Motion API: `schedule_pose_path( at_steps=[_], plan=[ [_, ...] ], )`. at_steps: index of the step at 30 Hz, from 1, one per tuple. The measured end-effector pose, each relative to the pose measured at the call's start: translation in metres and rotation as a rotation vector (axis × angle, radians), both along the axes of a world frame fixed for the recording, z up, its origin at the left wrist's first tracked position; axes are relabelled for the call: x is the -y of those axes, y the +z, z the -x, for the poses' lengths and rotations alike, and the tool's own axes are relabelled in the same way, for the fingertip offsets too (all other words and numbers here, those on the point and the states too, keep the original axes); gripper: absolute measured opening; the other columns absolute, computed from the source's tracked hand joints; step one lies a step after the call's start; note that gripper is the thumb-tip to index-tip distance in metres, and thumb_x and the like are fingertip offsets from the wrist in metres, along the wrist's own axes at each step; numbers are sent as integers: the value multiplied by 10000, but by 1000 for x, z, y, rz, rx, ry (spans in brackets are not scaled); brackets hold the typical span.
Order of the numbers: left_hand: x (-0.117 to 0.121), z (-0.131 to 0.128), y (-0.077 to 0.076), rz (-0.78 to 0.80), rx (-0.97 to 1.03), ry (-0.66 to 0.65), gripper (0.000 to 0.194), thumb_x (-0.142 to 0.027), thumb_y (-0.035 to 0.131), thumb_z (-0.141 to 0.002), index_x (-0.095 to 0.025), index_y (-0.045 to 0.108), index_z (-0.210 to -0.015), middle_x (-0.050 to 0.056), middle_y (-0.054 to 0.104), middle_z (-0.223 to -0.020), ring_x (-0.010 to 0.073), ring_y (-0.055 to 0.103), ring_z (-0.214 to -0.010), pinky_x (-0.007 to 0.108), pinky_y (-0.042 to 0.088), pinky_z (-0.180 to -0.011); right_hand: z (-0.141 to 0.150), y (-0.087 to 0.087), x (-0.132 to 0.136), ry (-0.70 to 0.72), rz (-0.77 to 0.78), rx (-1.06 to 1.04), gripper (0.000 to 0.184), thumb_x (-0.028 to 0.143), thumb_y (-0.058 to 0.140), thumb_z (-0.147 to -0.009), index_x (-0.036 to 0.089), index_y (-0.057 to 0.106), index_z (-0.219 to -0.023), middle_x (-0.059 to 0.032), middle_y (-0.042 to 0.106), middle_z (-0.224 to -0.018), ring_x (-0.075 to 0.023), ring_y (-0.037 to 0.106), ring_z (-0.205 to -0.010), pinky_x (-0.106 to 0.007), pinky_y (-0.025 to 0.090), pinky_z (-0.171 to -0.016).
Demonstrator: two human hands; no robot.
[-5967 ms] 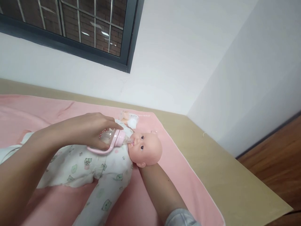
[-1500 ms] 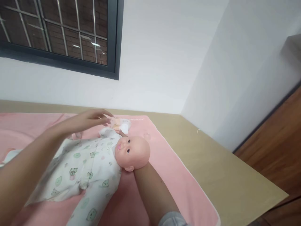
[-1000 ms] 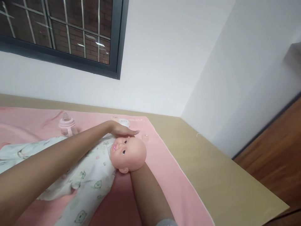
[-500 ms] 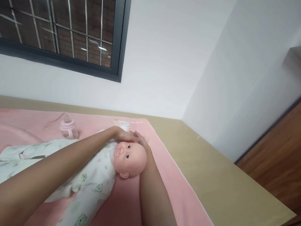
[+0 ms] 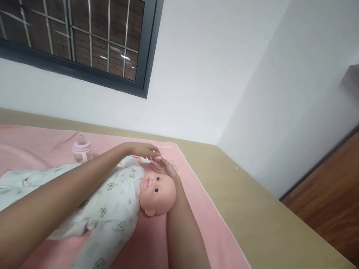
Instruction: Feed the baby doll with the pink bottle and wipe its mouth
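A bald baby doll (image 5: 159, 192) in a pale sleepsuit (image 5: 117, 209) with green animal prints lies on its back on a pink blanket (image 5: 207, 224), head towards the right. My left hand (image 5: 144, 150) reaches across the doll's chest and hovers beyond its face, fingers stretched out and holding nothing. Just past the top side of the doll's head, my right hand (image 5: 165, 167) is open, its fingers partly spread towards the left. My right forearm runs along the crown of the head, seemingly touching it. Behind the hands, a small whitish thing is mostly hidden.
A pink baby bottle (image 5: 82, 149) with a clear teat stands on the blanket at the left. Under the blanket is a wooden surface (image 5: 238, 209) that meets white walls. A dark-framed window (image 5: 144, 56) with bars is above; brown wood panelling (image 5: 328, 198) lies at the right.
My left hand has lifted away from the doll's head and moved up and left, apart from my right palm. The doll's head sits slightly lower and further right in view.
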State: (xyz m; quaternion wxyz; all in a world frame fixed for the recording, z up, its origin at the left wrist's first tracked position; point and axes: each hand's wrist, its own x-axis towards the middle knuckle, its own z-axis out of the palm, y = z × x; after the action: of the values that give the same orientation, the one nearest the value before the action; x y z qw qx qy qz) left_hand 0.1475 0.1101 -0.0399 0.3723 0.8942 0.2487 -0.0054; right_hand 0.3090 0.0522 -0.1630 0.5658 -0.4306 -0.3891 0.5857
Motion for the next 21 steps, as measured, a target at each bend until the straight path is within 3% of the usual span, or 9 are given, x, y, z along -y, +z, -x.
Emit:
schedule_pose_path(
  at_steps=[3,7,12,17,21],
  plan=[
    [4,27,13,-137,92,197,590,-593,459,-771,-175,592,-1166,114,596,-1275,264,554,-1136,349,435,-952,3,-4,-3,-85,39,-108,301,473,593,-790,219,600,-952,-63,658,-1139,-197,597,-1128,-319,502,-942],
    [18,65,17,-230,202,367,574,-617,460,-771,-196,620,-1127,79,630,-1232,273,564,-1127,345,436,-957,-2,-10,-13,-29,111,-169,277,347,657,-749,206,618,-985,-65,670,-1131,-180,616,-1109,-298,478,-982],
    [22,97,5,-197,260,429,561,-650,499,-769,-255,617,-1149,30,681,-1136,266,591,-1094,323,460,-924,-9,-10,-19,82,201,-136,367,259,675,-717,176,604,-1067,-81,689,-1081,-175,635,-1081,-322,423,-1046],
    [17,105,-3,-178,250,415,601,-685,502,-751,-263,620,-1162,31,685,-1116,271,600,-1071,332,464,-911,-8,-3,-17,124,248,-47,441,145,636,-697,152,573,-1133,-108,675,-1123,-183,622,-1111,-353,408,-1060],
    [17,108,-4,-194,255,439,604,-687,510,-752,-258,617,-1163,43,672,-1139,274,599,-1068,334,468,-893,-4,-3,-17,76,232,-43,449,146,652,-700,167,571,-1141,-91,674,-1128,-178,621,-1113,-343,435,-1036]
  ],
)
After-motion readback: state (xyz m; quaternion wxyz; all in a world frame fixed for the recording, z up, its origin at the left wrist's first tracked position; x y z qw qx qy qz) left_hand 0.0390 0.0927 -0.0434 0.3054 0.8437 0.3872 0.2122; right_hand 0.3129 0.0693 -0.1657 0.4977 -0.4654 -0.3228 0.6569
